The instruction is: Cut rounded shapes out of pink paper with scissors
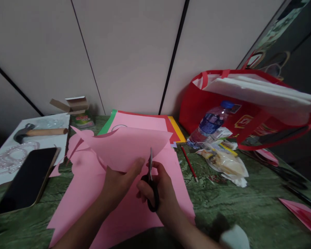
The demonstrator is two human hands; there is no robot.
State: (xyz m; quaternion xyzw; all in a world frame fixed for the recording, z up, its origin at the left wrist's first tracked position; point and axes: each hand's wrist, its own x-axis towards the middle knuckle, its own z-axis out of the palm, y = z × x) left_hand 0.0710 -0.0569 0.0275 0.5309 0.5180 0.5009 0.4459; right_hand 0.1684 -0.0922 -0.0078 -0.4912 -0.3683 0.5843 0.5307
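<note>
My left hand (121, 183) grips the lower edge of a pink paper sheet (129, 145), its thumb on top and the other fingers hidden beneath. The sheet is lifted and curls at its left side, where a cut edge shows. Black-handled scissors (150, 186) are in my right hand (162, 190), fingers through the loops, blades pointing away from me at the sheet's right part. Whether the blades are parted is hard to make out. Under both hands lie more pink paper sheets (181, 193).
Left are a phone (28, 180), a hammer (41, 132), beads (15, 157) and a small box (81, 116). Right are a red pencil (189, 164), a water bottle (209, 124), a plastic wrapper (225, 160), a red bag (194, 103) and other scissors (287, 173). A wall (129, 52) stands behind.
</note>
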